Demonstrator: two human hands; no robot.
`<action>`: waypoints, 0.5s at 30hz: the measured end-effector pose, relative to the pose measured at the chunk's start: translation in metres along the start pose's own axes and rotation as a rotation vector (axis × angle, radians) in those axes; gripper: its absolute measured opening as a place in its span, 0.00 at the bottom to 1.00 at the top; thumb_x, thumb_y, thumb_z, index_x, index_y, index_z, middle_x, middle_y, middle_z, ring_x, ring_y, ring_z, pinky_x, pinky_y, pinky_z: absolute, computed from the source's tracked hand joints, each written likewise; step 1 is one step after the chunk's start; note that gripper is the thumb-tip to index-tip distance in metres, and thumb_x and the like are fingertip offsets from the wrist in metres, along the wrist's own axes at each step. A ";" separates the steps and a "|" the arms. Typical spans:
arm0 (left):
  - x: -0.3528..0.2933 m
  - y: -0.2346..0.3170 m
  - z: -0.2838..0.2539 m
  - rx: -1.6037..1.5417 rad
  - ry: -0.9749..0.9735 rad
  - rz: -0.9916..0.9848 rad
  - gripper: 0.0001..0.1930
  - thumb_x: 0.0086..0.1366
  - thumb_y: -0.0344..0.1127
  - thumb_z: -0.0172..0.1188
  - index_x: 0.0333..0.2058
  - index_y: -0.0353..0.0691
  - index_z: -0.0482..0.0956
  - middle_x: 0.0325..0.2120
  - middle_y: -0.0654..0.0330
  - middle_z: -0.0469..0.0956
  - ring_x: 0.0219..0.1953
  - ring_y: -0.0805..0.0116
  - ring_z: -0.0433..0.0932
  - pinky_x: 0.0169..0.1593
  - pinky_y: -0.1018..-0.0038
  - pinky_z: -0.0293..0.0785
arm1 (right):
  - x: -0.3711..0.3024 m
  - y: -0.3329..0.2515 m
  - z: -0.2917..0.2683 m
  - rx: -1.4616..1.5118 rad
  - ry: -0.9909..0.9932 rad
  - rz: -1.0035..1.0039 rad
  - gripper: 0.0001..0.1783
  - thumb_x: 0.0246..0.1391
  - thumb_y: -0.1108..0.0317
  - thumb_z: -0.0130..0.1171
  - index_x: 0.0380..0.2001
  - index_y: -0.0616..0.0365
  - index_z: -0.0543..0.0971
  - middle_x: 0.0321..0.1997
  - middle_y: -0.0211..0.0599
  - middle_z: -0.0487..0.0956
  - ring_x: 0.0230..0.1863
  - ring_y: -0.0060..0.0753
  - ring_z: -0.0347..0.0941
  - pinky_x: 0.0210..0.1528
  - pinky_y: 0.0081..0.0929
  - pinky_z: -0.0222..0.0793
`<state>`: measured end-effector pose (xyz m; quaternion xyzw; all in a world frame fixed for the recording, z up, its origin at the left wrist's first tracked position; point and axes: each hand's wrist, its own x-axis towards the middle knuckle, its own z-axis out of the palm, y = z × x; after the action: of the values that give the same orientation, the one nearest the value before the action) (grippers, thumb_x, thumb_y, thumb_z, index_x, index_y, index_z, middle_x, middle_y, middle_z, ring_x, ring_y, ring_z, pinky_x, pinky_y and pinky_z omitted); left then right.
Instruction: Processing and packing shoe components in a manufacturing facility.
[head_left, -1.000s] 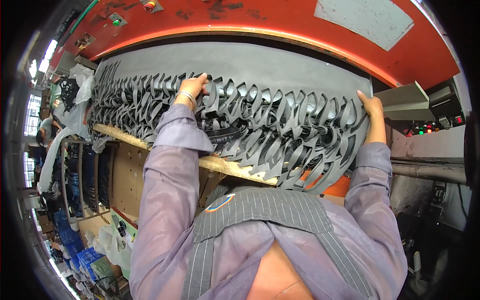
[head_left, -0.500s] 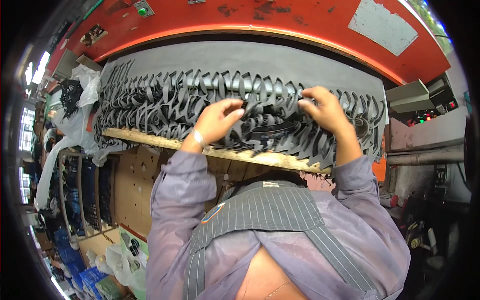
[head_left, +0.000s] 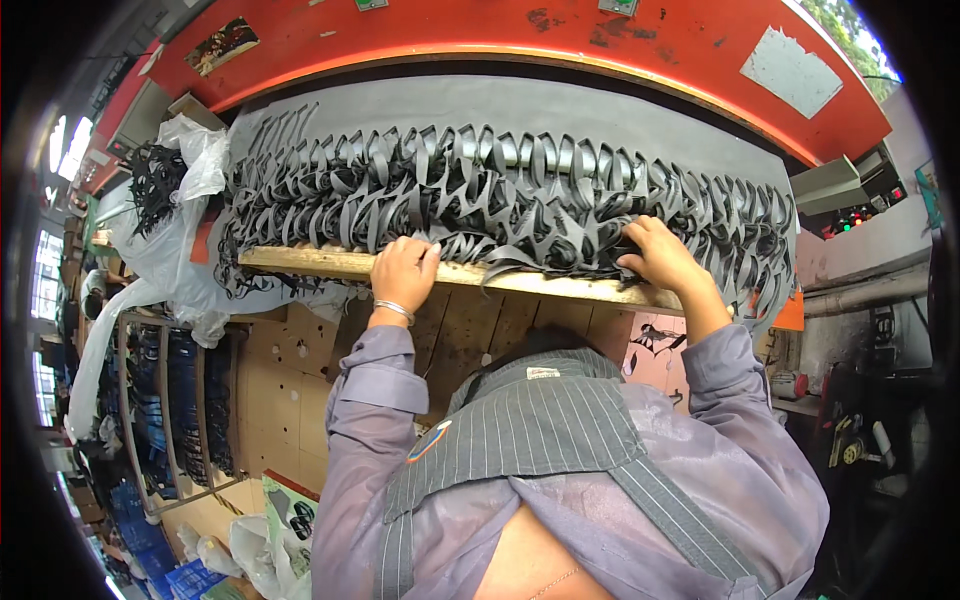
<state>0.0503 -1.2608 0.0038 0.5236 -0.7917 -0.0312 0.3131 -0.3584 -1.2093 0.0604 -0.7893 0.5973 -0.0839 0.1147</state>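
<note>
Here, left hand [head_left: 405,272] at wooden plank [head_left: 320,263], right hand [head_left: 662,258] curled against looped grey strips [head_left: 520,208]; cannot tell whether either grips. Beyond both: grey sheet [head_left: 560,106], red machine housing [head_left: 450,30].

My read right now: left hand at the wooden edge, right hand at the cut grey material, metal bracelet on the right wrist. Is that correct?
Not quite: the metal bracelet is on the left wrist, as the head view shows. The left hand is at the wooden edge, the right hand at the cut grey material.
</note>
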 end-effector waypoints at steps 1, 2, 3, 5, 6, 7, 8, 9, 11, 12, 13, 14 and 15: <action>-0.001 0.000 0.002 0.028 -0.002 -0.022 0.11 0.60 0.45 0.60 0.24 0.45 0.78 0.25 0.59 0.75 0.32 0.54 0.74 0.36 0.60 0.69 | -0.001 -0.001 -0.003 0.005 -0.018 -0.006 0.25 0.45 0.62 0.67 0.46 0.62 0.75 0.46 0.48 0.73 0.52 0.51 0.69 0.54 0.38 0.66; -0.001 0.000 0.002 0.047 0.010 -0.015 0.12 0.60 0.45 0.60 0.24 0.45 0.78 0.25 0.59 0.74 0.31 0.54 0.74 0.35 0.59 0.69 | 0.000 -0.003 -0.008 -0.018 -0.091 0.077 0.26 0.45 0.61 0.67 0.46 0.61 0.75 0.46 0.47 0.74 0.53 0.50 0.69 0.55 0.38 0.66; -0.001 0.001 0.002 0.039 0.016 -0.018 0.12 0.60 0.45 0.59 0.23 0.46 0.78 0.24 0.59 0.73 0.31 0.53 0.73 0.35 0.59 0.68 | 0.000 -0.005 -0.017 -0.045 -0.158 0.106 0.23 0.45 0.60 0.67 0.43 0.60 0.76 0.44 0.47 0.75 0.51 0.51 0.71 0.52 0.39 0.68; 0.001 0.002 0.000 0.054 0.006 -0.012 0.14 0.60 0.46 0.59 0.20 0.45 0.76 0.24 0.58 0.72 0.30 0.53 0.72 0.34 0.58 0.67 | 0.000 -0.013 -0.039 -0.055 -0.115 0.191 0.21 0.44 0.60 0.67 0.40 0.58 0.77 0.42 0.47 0.77 0.47 0.53 0.73 0.48 0.42 0.70; 0.001 0.002 -0.002 0.055 0.012 -0.020 0.15 0.60 0.46 0.60 0.20 0.45 0.75 0.23 0.58 0.71 0.30 0.53 0.72 0.34 0.58 0.67 | 0.003 -0.017 -0.054 -0.079 -0.104 0.253 0.22 0.44 0.60 0.67 0.41 0.59 0.77 0.40 0.51 0.78 0.45 0.55 0.74 0.47 0.43 0.70; 0.002 0.002 -0.003 0.048 -0.004 -0.024 0.15 0.59 0.46 0.60 0.19 0.45 0.75 0.23 0.58 0.71 0.30 0.53 0.72 0.34 0.58 0.67 | 0.006 -0.021 -0.069 -0.005 -0.042 0.294 0.21 0.45 0.62 0.67 0.41 0.61 0.77 0.37 0.53 0.79 0.42 0.57 0.75 0.45 0.43 0.70; 0.003 0.001 -0.004 0.034 -0.031 -0.034 0.16 0.59 0.47 0.60 0.18 0.44 0.75 0.22 0.58 0.72 0.30 0.53 0.72 0.34 0.58 0.67 | 0.008 -0.025 -0.084 0.060 -0.011 0.308 0.19 0.45 0.64 0.66 0.40 0.62 0.77 0.36 0.53 0.79 0.41 0.57 0.75 0.43 0.41 0.71; 0.004 0.000 -0.006 0.019 -0.057 -0.048 0.16 0.59 0.47 0.60 0.18 0.44 0.76 0.22 0.58 0.72 0.30 0.53 0.73 0.34 0.58 0.68 | 0.013 -0.031 -0.097 0.128 0.041 0.274 0.19 0.47 0.64 0.65 0.41 0.61 0.77 0.36 0.53 0.79 0.40 0.57 0.75 0.43 0.39 0.70; 0.008 -0.004 -0.009 -0.024 -0.132 -0.069 0.16 0.58 0.48 0.61 0.18 0.44 0.77 0.22 0.57 0.73 0.30 0.53 0.74 0.34 0.58 0.69 | 0.034 -0.044 -0.111 0.107 0.174 0.182 0.18 0.49 0.66 0.63 0.43 0.60 0.77 0.38 0.49 0.78 0.42 0.54 0.74 0.45 0.38 0.69; 0.011 -0.007 -0.010 -0.059 -0.151 -0.066 0.16 0.58 0.48 0.61 0.18 0.44 0.78 0.22 0.57 0.74 0.31 0.53 0.74 0.35 0.58 0.69 | 0.051 -0.051 -0.118 0.073 0.250 0.129 0.18 0.49 0.66 0.62 0.44 0.59 0.77 0.39 0.47 0.77 0.43 0.53 0.73 0.46 0.38 0.68; 0.014 -0.010 -0.012 -0.115 -0.208 -0.088 0.16 0.57 0.49 0.61 0.19 0.45 0.80 0.22 0.57 0.74 0.31 0.54 0.75 0.36 0.59 0.70 | 0.073 -0.057 -0.121 0.084 0.251 0.095 0.18 0.49 0.66 0.62 0.44 0.59 0.77 0.39 0.47 0.77 0.43 0.53 0.73 0.46 0.38 0.68; 0.019 -0.015 -0.014 -0.152 -0.246 -0.065 0.17 0.57 0.50 0.62 0.19 0.45 0.81 0.21 0.57 0.75 0.30 0.55 0.75 0.36 0.60 0.71 | 0.096 -0.064 -0.122 0.046 0.281 0.020 0.17 0.48 0.67 0.62 0.44 0.58 0.77 0.39 0.44 0.76 0.43 0.50 0.72 0.46 0.37 0.67; 0.023 -0.018 -0.017 -0.214 -0.307 -0.078 0.17 0.57 0.51 0.62 0.19 0.45 0.82 0.21 0.56 0.75 0.29 0.55 0.76 0.35 0.60 0.71 | 0.120 -0.073 -0.120 0.014 0.311 -0.044 0.17 0.48 0.68 0.63 0.43 0.56 0.77 0.38 0.42 0.75 0.43 0.47 0.71 0.46 0.36 0.65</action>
<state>0.0683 -1.2841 0.0211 0.5066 -0.8016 -0.2067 0.2410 -0.2912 -1.3153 0.1959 -0.7788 0.5900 -0.2117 0.0245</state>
